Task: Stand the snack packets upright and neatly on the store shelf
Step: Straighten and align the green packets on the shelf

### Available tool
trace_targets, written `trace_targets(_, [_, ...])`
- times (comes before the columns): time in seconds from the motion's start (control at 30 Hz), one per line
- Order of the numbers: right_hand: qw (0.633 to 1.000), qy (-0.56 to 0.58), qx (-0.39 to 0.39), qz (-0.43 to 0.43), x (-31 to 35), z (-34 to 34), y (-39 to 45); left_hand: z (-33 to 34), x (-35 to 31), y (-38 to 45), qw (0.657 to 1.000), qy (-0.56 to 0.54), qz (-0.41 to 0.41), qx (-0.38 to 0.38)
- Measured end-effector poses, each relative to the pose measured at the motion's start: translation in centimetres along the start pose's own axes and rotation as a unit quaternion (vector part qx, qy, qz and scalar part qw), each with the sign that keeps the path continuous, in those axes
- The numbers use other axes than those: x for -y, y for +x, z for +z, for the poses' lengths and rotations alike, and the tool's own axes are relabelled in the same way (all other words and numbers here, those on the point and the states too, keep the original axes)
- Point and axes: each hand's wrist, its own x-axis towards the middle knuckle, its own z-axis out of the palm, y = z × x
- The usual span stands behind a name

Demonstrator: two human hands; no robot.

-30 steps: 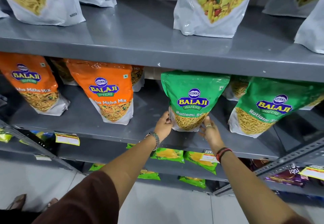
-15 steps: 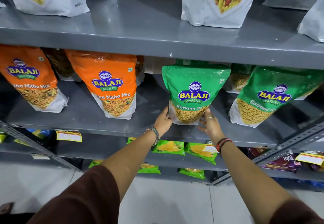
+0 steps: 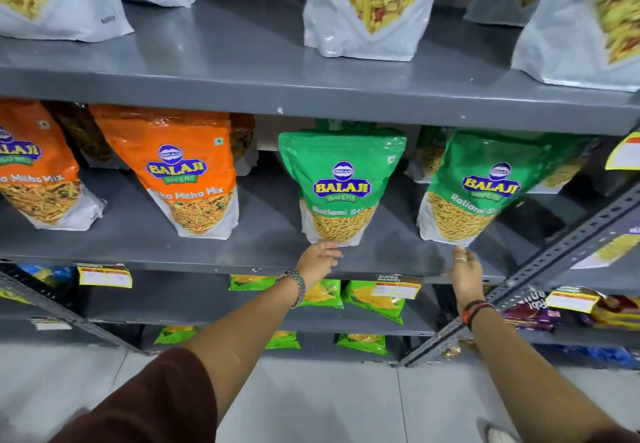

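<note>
A green Ratlami Sev packet [image 3: 341, 183] stands upright on the middle grey shelf [image 3: 270, 231]. My left hand [image 3: 317, 262] is just below its bottom edge, fingers apart, holding nothing. My right hand [image 3: 465, 271] is open further right, under the lower corner of a second green packet [image 3: 485, 186] that leans to the left. Two orange Mitha Mix packets [image 3: 187, 172] [image 3: 33, 165] stand to the left on the same shelf. More packets sit behind the front row, mostly hidden.
The shelf above [image 3: 242, 61] carries several white-bottomed snack bags [image 3: 367, 6]. Lower shelves hold small green packets [image 3: 374, 299] and purple ones [image 3: 530, 311], with yellow price tags [image 3: 104, 275] on the edges. A slotted metal upright [image 3: 554, 262] slants at right.
Both hands have let go of the middle green packet, which now stands by itself. My right hand has shifted right toward the leaning green packet; my left hand has dropped slightly.
</note>
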Motion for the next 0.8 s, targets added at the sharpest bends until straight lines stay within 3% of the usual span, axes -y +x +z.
trace_targets(0.17, [1.000,0.023,-0.003,-0.015,1.2,-4.4,3.1,6.8,-1.8,1.1,1.000,0.000,0.020,0.022])
trace_targets(0.37, [0.992,0.095,0.080,0.026,1.9,-6.9,6.7,15.0,-5.8,4.1,0.997,0.043,0.064,-0.025])
trace_targets(0.5, [0.985,0.101,0.137,0.027,2.2,-6.9,8.0,17.1,-7.9,6.5,0.993,0.079,0.075,-0.044])
trace_targets(0.8, [0.972,0.128,0.181,0.081,2.4,-7.6,10.8,20.1,-8.9,7.6,0.991,0.074,0.093,-0.054])
